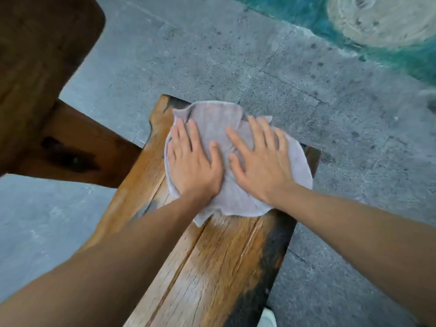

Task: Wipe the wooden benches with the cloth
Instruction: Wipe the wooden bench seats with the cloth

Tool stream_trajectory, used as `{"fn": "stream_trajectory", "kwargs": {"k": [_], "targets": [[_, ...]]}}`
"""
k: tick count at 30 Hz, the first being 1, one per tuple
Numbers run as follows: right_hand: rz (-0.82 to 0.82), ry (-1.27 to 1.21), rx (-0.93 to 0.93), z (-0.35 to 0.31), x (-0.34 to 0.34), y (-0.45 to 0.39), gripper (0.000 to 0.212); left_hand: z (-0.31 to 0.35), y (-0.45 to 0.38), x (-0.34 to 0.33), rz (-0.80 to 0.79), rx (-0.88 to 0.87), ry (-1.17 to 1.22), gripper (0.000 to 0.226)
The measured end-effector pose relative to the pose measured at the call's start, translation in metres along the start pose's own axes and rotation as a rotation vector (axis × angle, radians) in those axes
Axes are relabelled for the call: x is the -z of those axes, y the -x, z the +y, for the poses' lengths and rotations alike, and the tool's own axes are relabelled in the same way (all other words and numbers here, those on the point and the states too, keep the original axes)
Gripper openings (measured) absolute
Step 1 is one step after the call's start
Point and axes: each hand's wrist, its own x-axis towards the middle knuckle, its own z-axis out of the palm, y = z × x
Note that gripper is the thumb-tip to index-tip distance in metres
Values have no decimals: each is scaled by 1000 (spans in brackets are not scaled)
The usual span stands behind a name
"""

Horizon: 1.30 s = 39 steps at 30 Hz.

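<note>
A long wooden bench (212,260) with an orange-brown top and a dark charred strip along its right edge runs from the bottom middle up to the centre. A pale grey cloth (212,119) lies spread over its far end. My left hand (192,161) presses flat on the cloth's left part, fingers apart. My right hand (262,161) presses flat on its right part, fingers spread. Both palms rest on top of the cloth without gripping it. The bench's far end is partly hidden under the cloth.
A dark wooden table (40,55) with a thick leg (77,147) stands at the upper left, close to the bench's left side. Grey concrete floor (306,90) surrounds the bench. A teal painted patch (389,38) fills the upper right. A pale shoe tip (267,317) shows at the bottom.
</note>
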Motion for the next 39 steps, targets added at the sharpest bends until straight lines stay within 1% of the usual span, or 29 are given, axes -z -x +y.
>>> {"fn": "stream_trajectory", "kwargs": {"k": [2,4,6,8,10,11,13,15,18,20,22,24,26,29,31,32,34,35,36,37,39], "targets": [[-26,17,174,-19,-4,-8,59,-15,-1,6,-20,26,-43,67],[-25,22,247,-31,-6,-23,57,-17,-12,7,-18,63,-55,67],[-33,51,242,-36,-8,-44,57,-18,-30,8,-11,141,-61,70],[-62,66,193,-43,-8,-67,56,-24,-55,11,-13,242,-48,73],[-63,30,147,-52,-9,-92,56,-29,-83,14,-40,351,4,80],[-54,1,139,-55,-11,-104,56,-32,-96,15,-56,386,28,81],[-49,-51,107,-57,-13,-124,53,-35,-114,17,-64,401,54,75],[-68,-76,35,-58,-14,-136,53,-38,-124,18,-62,389,73,67],[-87,-85,-36,-60,-12,-143,64,-42,-134,18,-61,368,37,65],[-117,-110,-121,-62,-11,-145,73,-44,-139,20,-68,351,-2,65],[-109,-140,-212,-61,-10,-148,80,-45,-149,19,-68,320,8,58],[-78,-169,-273,-62,-11,-149,81,-45,-164,19,-98,257,4,52],[-49,-197,-318,-62,-11,-147,81,-39,-178,19,-131,177,-32,47],[-26,-305,-427,-61,-7,-152,76,-35,-179,20,-128,89,-65,44],[2,-404,-486,-63,-3,-153,64,-32,-169,22,-116,36,-82,45],[28,-457,-511,-60,-1,-152,53,-27,-165,25,-131,27,-102,45],[53,-532,-497,-54,2,-147,29,-19,-167,34,-221,43,-127,42],[26,-579,-469,-45,4,-143,22,-13,-173,41,-275,53,-160,39],[-23,-627,-416,-37,8,-139,23,-9,-179,50,-316,53,-205,34],[-75,-661,-372,-26,13,-133,30,-3,-183,61,-354,27,-250,28],[-198,-650,-324,10,27,-119,45,22,-186,83,-453,-63,-231,19]]}}
